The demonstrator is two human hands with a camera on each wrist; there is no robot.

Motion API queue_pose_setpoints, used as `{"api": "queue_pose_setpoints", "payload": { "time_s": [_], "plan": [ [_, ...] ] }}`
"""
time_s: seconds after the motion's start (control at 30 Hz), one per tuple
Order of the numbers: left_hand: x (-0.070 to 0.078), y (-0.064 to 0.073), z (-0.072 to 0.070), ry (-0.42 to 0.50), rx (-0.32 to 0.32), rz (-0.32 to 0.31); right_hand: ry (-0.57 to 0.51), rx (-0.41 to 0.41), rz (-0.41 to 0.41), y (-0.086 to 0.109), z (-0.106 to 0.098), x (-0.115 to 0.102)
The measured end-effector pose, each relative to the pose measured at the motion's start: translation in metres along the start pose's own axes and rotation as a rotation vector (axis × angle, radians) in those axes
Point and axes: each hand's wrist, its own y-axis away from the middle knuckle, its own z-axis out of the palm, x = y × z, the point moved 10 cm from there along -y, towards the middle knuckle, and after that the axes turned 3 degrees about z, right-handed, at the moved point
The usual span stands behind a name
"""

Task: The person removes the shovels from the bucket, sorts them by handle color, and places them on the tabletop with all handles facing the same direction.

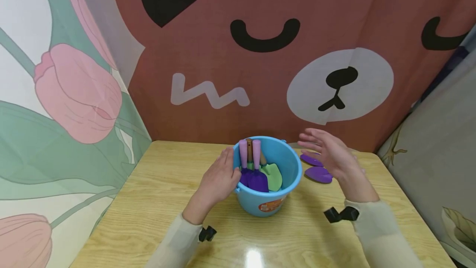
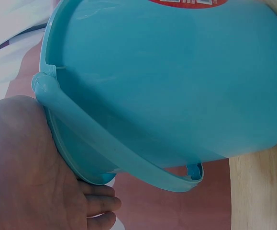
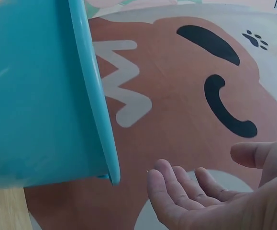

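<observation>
A light blue bucket (image 1: pixel 256 204) stands upright on the table. Inside lean purple toy shovels (image 1: pixel 258 182) with lilac handles and a green shovel (image 1: pixel 274 177); brown handles show behind them. My left hand (image 1: pixel 220 176) lies along the bucket's left rim, its fingers extended. In the left wrist view the palm is against the rim, and the bucket's handle (image 2: pixel 100 139) hangs down its side. My right hand (image 1: pixel 330 154) hovers right of the bucket, palm toward it and fingers loosely bent, holding nothing. A gap separates it from the rim in the right wrist view.
Two purple leaf-shaped pieces (image 1: pixel 318 175) lie on the wooden table (image 1: pixel 163 202) right of the bucket, partly behind the right hand. A bear-print curtain (image 1: pixel 208 123) hangs along the table's back edge, with patterned cloth on both sides.
</observation>
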Motion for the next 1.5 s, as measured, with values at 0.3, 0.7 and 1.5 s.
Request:
{"api": "queue_pose_setpoints", "payload": {
  "time_s": [0.3, 0.7, 1.5],
  "plan": [
    [0.001, 0.001, 0.000, -0.001, 0.004, -0.003, 0.126, 0.011, 0.031, -0.006, 0.016, -0.006],
    [0.000, 0.001, -0.001, -0.001, -0.003, -0.007, 0.283, -0.023, 0.054, -0.018, 0.038, -0.009],
    [0.000, 0.000, 0.001, -0.005, -0.018, -0.011, 0.440, -0.032, 0.121, -0.036, 0.058, -0.010]
  ]
}}
